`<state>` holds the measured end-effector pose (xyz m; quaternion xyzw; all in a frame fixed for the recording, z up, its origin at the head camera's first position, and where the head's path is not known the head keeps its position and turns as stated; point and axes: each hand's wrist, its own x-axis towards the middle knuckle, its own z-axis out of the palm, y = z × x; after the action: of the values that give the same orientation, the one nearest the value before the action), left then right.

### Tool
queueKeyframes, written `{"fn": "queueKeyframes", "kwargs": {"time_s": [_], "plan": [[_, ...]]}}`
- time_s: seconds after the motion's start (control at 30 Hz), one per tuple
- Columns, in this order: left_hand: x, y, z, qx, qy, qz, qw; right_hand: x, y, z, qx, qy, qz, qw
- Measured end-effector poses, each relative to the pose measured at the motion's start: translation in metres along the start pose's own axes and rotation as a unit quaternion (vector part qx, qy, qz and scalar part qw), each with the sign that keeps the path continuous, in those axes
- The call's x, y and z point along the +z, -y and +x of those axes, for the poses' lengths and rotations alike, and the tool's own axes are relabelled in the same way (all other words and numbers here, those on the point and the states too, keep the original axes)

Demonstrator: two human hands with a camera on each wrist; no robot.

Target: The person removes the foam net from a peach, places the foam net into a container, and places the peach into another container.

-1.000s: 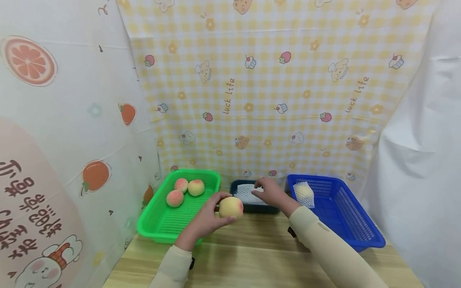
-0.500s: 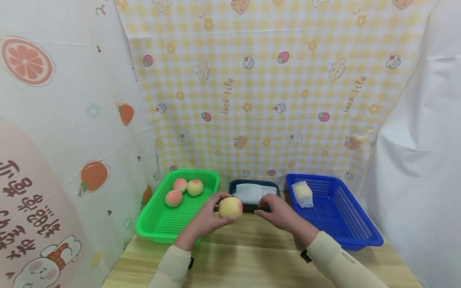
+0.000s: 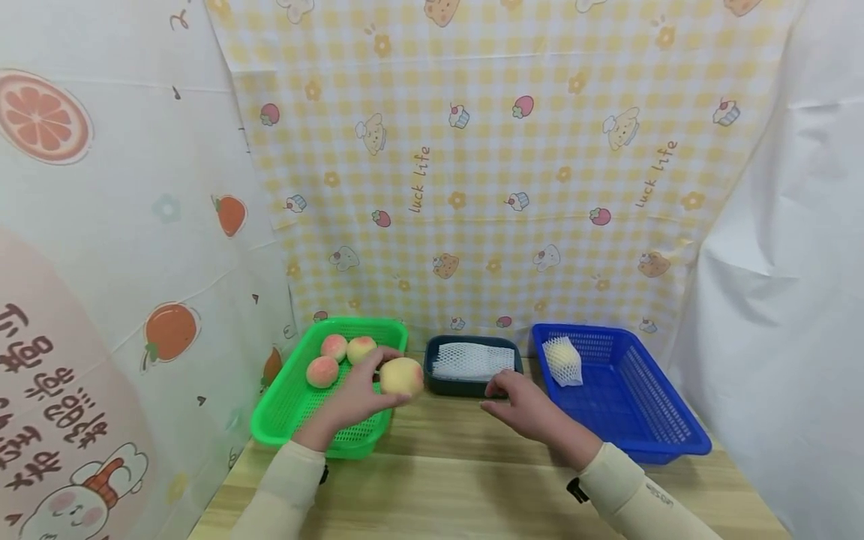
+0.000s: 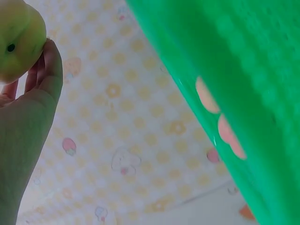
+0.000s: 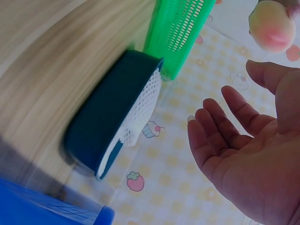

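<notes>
My left hand [image 3: 351,394] grips a yellow peach [image 3: 402,376] with a pink blush, held above the right edge of the green basket [image 3: 270,420]. In the left wrist view the peach [image 4: 18,40] sits between thumb and fingers. My right hand [image 3: 529,409] holds nothing; its fingers bend loosely in the right wrist view, palm [image 5: 262,173] showing. It hovers just in front of the dark teal tray [image 3: 466,387], in which white foam net sleeves [image 3: 472,361] lie. Several peaches [image 3: 322,371] rest in the green basket.
On the right stands a blue basket [image 3: 628,420], with a net-wrapped peach [image 3: 563,361] at its left side. All three containers stand on a wooden table [image 3: 432,480]. A checked cloth [image 3: 486,165] hangs behind, with white cloth [image 3: 776,262] at the sides.
My right hand has drawn back from over the net sleeves, toward me, with nothing in it. My left hand has shifted left with the peach, toward the green basket.
</notes>
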<state>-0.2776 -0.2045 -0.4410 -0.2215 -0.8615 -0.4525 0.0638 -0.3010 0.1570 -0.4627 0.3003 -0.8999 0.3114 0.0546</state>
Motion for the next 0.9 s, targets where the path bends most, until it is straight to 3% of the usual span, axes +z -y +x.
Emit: {"fn": "queueKeyframes", "kwargs": {"time_s": [0.2, 0.5, 0.7, 0.9], "plan": [[-0.032, 0.021, 0.005, -0.024, 0.007, 0.035, 0.9991, 0.000, -0.002, -0.003, 0.000, 0.006, 0.001, 1.0000], [-0.074, 0.053, 0.027, -0.035, 0.020, 0.078, 0.9962, -0.002, -0.006, -0.008, 0.011, 0.002, 0.011, 0.9999], [-0.090, 0.066, 0.042, -0.048, 0.037, 0.103, 0.9929, -0.001, -0.010, -0.011, 0.022, 0.002, 0.009, 0.9997], [-0.096, 0.076, 0.053, -0.074, 0.043, 0.119, 0.9892, -0.001, -0.011, -0.016, 0.027, 0.000, 0.013, 0.9996]]}}
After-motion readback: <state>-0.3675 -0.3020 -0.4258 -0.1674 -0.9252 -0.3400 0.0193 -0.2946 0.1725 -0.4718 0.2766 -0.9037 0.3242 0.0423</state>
